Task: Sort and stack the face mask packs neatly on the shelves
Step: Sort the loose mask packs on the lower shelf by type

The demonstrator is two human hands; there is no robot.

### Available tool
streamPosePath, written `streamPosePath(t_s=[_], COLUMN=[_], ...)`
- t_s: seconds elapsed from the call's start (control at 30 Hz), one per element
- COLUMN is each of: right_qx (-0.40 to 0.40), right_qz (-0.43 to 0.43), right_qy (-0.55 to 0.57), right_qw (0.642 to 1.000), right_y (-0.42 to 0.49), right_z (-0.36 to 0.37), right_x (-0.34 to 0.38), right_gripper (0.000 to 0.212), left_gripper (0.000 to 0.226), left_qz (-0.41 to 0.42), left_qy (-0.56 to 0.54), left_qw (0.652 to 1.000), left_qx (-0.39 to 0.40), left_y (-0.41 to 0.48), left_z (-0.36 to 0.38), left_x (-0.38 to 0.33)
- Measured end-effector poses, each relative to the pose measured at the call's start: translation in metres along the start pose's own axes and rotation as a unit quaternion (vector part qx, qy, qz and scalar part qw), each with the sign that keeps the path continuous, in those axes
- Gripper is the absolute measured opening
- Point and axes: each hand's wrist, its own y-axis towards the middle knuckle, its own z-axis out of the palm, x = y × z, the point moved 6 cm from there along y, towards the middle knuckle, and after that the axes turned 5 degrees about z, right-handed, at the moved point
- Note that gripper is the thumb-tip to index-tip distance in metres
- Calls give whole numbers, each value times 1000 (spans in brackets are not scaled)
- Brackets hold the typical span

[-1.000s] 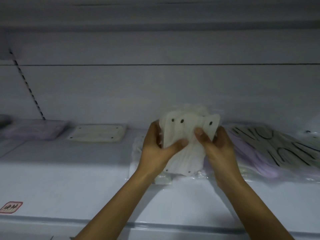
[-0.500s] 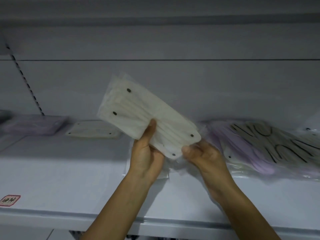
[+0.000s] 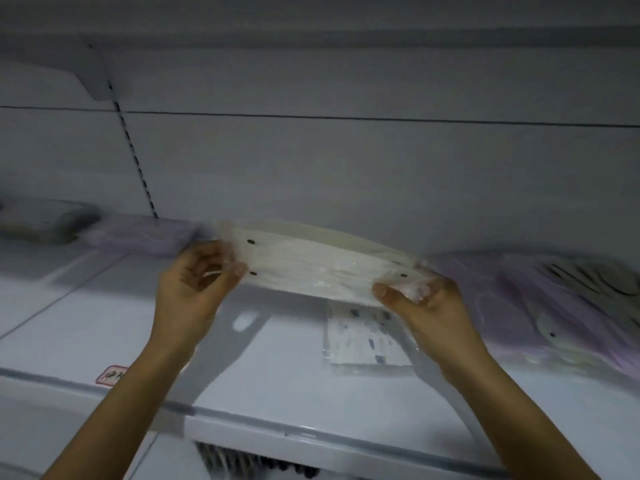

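A cream-white face mask pack (image 3: 322, 268) in clear wrap hangs level above the white shelf (image 3: 104, 327). My left hand (image 3: 197, 289) pinches its left end and my right hand (image 3: 422, 299) grips its right end. Under it on the shelf lies a flat white pack with small dark marks (image 3: 367, 344). A purple pack (image 3: 138, 235) lies at the back left, with a grey pack (image 3: 45, 221) further left. On the right lies a loose pile of purple packs (image 3: 502, 299) and a zebra-striped pack (image 3: 588, 282).
A shelf upright with slots (image 3: 133, 147) runs up the back wall, with a bracket of the upper shelf (image 3: 93, 81) above it. A red-edged price label (image 3: 112, 374) sits at the shelf's front edge. Dark goods show on the lower shelf (image 3: 249, 462).
The pack has swung from tilted up to level, and my hands have moved apart to its two ends. The view has shifted left, and a marked white pack now shows on the shelf.
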Motion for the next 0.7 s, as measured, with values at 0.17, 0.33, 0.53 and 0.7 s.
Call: streamPosePath(t_s=[0.17,0.33,0.53,0.7], right_qx=[62,117,51,-27], right_qz=[26,25,79,209], right_qy=[-173,-390,-201,-184], right_qw=[983,913,975,960], right_y=[8,4,61,140], right_z=[78,123,134,140], right_x=[-15,-38,-22,-45], right_gripper=[23,9,25,46], left_gripper=[23,26,45,67], left_qz=[13,-40,-66,-3], left_qy=[185,303,211,294], left_qw=[982,942,970,949], left_qx=[35,140,98,117], left_y=[11,3,66,136], left_z=[-85,-114,-109,-75], left_x=[20,69,78,100])
